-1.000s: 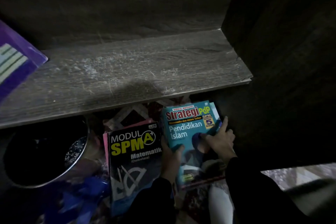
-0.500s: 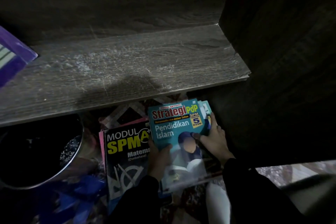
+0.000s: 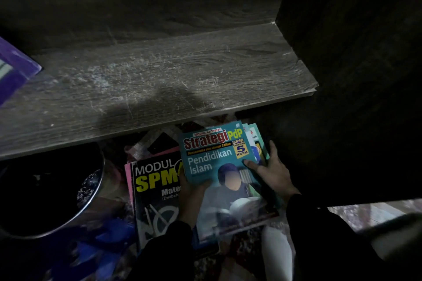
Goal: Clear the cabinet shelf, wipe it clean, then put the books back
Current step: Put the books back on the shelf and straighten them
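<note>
- The shelf (image 3: 159, 80) of the cabinet is almost bare. Only a purple book (image 3: 16, 68) lies on its far left end, partly out of view.
- The boards show pale streaks and scratches. I judge that the wiping is not finished, so the books have their place on the floor below for now.
- A stack of books (image 3: 257, 141) sits low in front of the shelf edge, close to the dark side wall (image 3: 354, 75). A teal book (image 3: 214, 159) titled "Pendidikan Islam" is on top, and its upper end is a little below the shelf.
- The right hand (image 3: 274, 173) grips the right side of the stack, with the thumb flat on the teal cover and the fingers curled round the edges. This keeps the loose books together.
- The left hand (image 3: 190, 191) holds the left edge of the teal book from below. Most of its fingers are hidden under the cover.
- Two hands are sensible here, because the covers look glossy and the books could slide apart.
- Beside the stack, to the left, a black book (image 3: 157, 185) titled "MODUL SPM" lies on a pink book (image 3: 127, 173), and the teal cover overlaps its right edge.
- A round container (image 3: 97, 189) with a shiny rim stands under the left part of the shelf. Its inside is too dark to say what it holds, perhaps nothing.
</note>
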